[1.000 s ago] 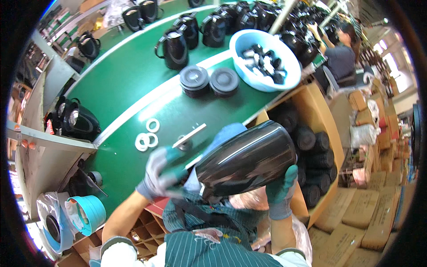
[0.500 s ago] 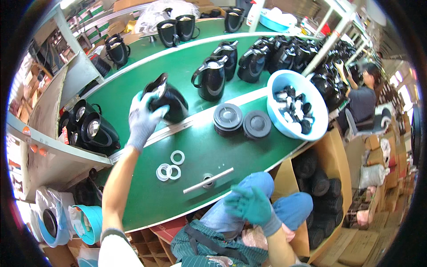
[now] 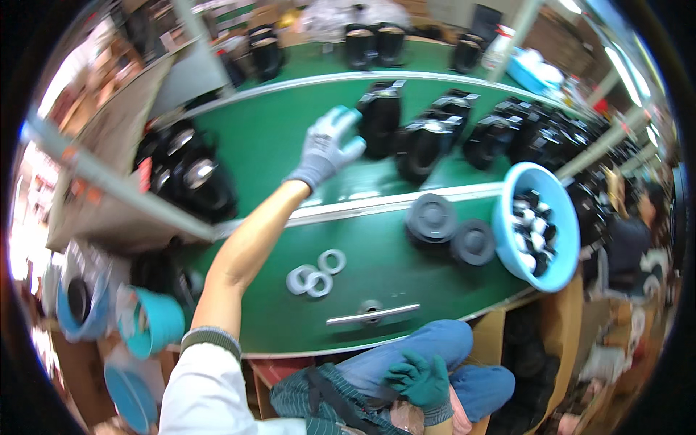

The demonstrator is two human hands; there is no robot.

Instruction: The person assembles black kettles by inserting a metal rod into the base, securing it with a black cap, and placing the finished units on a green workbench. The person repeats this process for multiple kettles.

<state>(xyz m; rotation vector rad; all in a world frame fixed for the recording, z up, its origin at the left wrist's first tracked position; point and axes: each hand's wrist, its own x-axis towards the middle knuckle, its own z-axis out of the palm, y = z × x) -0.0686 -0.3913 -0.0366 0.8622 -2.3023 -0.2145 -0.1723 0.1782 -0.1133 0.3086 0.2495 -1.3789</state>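
My left hand (image 3: 328, 147), in a grey glove with pale fingertips, reaches over the green work surface. Its fingers are apart beside a black jug (image 3: 378, 122); blur hides whether they still touch. That jug stands upright at the left end of a group, with another black jug (image 3: 420, 148) to its right. My right hand (image 3: 420, 380), in a green glove, rests over my lap with loosely spread fingers and holds nothing. On the near strip lie several pale rings (image 3: 319, 283), a thin metal bar (image 3: 373, 313) and round black lids (image 3: 432, 219).
A light blue basin (image 3: 506, 230) of small black and white parts sits at the right edge. More black jugs (image 3: 192, 174) lie at left beside a metal post. Beyond the basin, a person (image 3: 629, 243) sits. A cardboard box (image 3: 569, 326) of black parts stands near my knees.
My left hand has carried the held jug away to the right, stood it beside the others and opened. The view has turned, shifting the scene rightward. My right hand stays over my lap.
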